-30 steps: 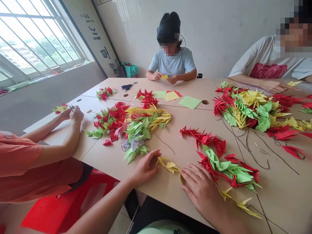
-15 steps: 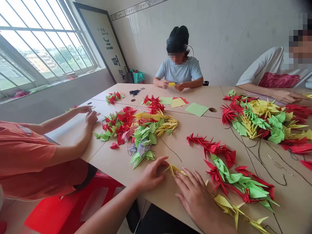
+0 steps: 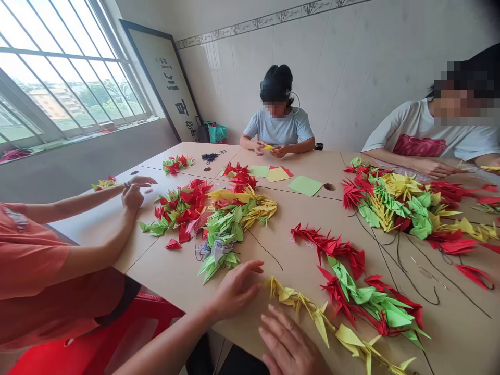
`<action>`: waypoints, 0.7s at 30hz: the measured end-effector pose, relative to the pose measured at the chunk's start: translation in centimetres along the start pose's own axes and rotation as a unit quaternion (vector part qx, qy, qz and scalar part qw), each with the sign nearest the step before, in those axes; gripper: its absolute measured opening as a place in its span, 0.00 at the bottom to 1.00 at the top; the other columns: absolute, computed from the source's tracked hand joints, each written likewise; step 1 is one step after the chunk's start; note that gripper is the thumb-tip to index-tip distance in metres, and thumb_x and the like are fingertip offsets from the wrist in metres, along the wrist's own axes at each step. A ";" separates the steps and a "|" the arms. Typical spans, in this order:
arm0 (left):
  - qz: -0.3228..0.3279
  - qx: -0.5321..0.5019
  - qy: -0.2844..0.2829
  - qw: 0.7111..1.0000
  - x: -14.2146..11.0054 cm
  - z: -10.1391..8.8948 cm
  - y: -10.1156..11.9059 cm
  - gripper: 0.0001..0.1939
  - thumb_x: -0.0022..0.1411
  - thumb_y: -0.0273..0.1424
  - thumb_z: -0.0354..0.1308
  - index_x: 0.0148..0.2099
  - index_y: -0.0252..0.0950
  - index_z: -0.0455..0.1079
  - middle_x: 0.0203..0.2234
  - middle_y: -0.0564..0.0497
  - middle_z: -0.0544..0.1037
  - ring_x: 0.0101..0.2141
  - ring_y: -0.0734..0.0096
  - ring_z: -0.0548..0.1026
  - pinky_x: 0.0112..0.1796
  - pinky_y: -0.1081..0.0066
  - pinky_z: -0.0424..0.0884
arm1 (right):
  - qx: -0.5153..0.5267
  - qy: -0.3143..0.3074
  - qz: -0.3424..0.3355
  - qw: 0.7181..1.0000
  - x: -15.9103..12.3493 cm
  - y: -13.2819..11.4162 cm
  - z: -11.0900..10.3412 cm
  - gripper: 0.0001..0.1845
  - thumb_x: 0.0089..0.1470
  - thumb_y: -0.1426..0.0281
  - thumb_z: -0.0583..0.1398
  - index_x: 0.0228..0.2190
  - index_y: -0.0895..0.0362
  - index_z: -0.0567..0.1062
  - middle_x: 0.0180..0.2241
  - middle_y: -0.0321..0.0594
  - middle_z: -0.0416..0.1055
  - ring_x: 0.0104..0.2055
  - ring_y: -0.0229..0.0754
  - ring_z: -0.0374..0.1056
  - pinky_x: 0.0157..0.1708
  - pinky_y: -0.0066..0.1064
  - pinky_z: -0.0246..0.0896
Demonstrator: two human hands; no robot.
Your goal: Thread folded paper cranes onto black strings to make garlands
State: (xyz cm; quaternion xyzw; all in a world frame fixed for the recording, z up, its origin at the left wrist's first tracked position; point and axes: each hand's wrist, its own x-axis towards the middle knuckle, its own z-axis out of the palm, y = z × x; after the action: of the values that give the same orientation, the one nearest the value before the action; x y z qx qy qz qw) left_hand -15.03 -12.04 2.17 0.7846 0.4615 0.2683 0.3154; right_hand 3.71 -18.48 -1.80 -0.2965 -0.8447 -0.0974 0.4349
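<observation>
A craft workroom — shared table [image 3: 308, 211], paper garlands [image 3: 321, 323], barred window [image 3: 66, 78], tiled wall [image 3: 336, 83].

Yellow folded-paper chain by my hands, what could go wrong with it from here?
Your right hand lies close beside the yellow folded-paper chain, so a careless sweep might bend its pointed pieces. The chain also runs near the red-and-green folded-paper strand, so they could snag.

Bright daylight from window [image 3: 72, 78] upper left, panes nearly blown out. Sheen on table [image 3: 90, 222] left side, faint glare on wall [image 3: 219, 67], soft shadows. Wide-angle stretch at edges, top-right corner dark. Faces [image 3: 276, 108] pixelated.
</observation>
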 end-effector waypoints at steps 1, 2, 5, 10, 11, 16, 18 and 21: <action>0.008 0.031 0.002 0.999 0.7 -0.3 0.1 0.20 0.62 0.30 0.52 0.56 0.39 0.59 0.46 0.46 0.74 0.47 0.66 0.71 0.49 0.64 0.69 | 0.013 0.036 0.014 0.999 -0.6 -0.4 0.5 0.23 0.64 0.65 0.45 0.32 0.55 0.77 0.33 0.35 0.79 0.42 0.39 0.73 0.44 0.27 0.64; 0.021 0.067 0.004 0.998 1.5 -0.8 0.3 0.19 0.62 0.30 0.51 0.56 0.39 0.60 0.48 0.45 0.73 0.49 0.65 0.70 0.50 0.63 0.68 | 0.016 0.050 0.047 0.998 -1.1 -0.8 1.1 0.24 0.65 0.65 0.44 0.30 0.54 0.77 0.31 0.35 0.79 0.39 0.38 0.74 0.41 0.26 0.66; 0.088 0.179 -0.011 0.980 4.6 -2.5 0.5 0.20 0.61 0.30 0.52 0.56 0.38 0.62 0.51 0.44 0.70 0.52 0.61 0.67 0.52 0.59 0.65 | 0.013 0.072 0.069 0.995 -2.4 -1.7 2.8 0.17 0.62 0.72 0.51 0.28 0.51 0.76 0.29 0.30 0.79 0.33 0.35 0.75 0.35 0.23 0.68; 0.134 0.298 -0.049 0.944 9.7 -5.1 0.1 0.22 0.58 0.29 0.56 0.55 0.38 0.64 0.51 0.43 0.71 0.56 0.56 0.63 0.55 0.56 0.62 | 0.021 0.103 0.137 0.985 -3.9 -2.4 5.6 0.17 0.63 0.64 0.49 0.32 0.50 0.77 0.28 0.34 0.79 0.30 0.37 0.75 0.31 0.24 0.71; 0.125 0.320 -0.073 0.936 10.5 -5.5 -0.1 0.23 0.57 0.29 0.57 0.56 0.39 0.64 0.51 0.43 0.71 0.56 0.56 0.63 0.55 0.56 0.62 | 0.010 0.091 0.156 0.984 -4.2 -2.3 6.3 0.18 0.62 0.61 0.50 0.34 0.51 0.77 0.29 0.37 0.80 0.30 0.39 0.75 0.31 0.25 0.71; 0.051 0.430 -0.184 0.882 12.3 -6.8 -2.3 0.23 0.50 0.26 0.60 0.51 0.39 0.69 0.57 0.41 0.65 0.59 0.48 0.59 0.57 0.47 0.52 | 0.003 -0.041 0.085 0.996 -5.2 -1.7 8.9 0.14 0.56 0.58 0.56 0.37 0.50 0.78 0.33 0.38 0.80 0.33 0.42 0.75 0.34 0.29 0.72; 0.040 0.450 -0.188 0.872 12.1 -7.4 -3.2 0.27 0.48 0.24 0.59 0.53 0.38 0.67 0.59 0.40 0.62 0.61 0.47 0.56 0.58 0.44 0.46 | 0.025 -0.007 0.078 0.997 -5.0 -1.5 9.0 0.11 0.56 0.61 0.56 0.36 0.49 0.78 0.32 0.36 0.80 0.33 0.41 0.75 0.36 0.29 0.72; 0.023 0.481 -0.160 0.862 11.5 -8.8 -3.7 0.32 0.48 0.20 0.56 0.58 0.37 0.63 0.61 0.39 0.59 0.62 0.47 0.52 0.59 0.42 0.41 | 0.078 0.073 0.123 0.987 -4.2 -1.5 8.6 0.11 0.58 0.63 0.56 0.35 0.51 0.77 0.29 0.34 0.80 0.30 0.40 0.76 0.33 0.27 0.72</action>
State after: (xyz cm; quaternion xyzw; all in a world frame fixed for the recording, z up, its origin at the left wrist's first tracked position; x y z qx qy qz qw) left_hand -18.37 1.77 6.68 0.8815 0.4578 -0.1093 -0.0377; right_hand -1.14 -17.84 -10.19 -0.3558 -0.7729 0.0017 0.5255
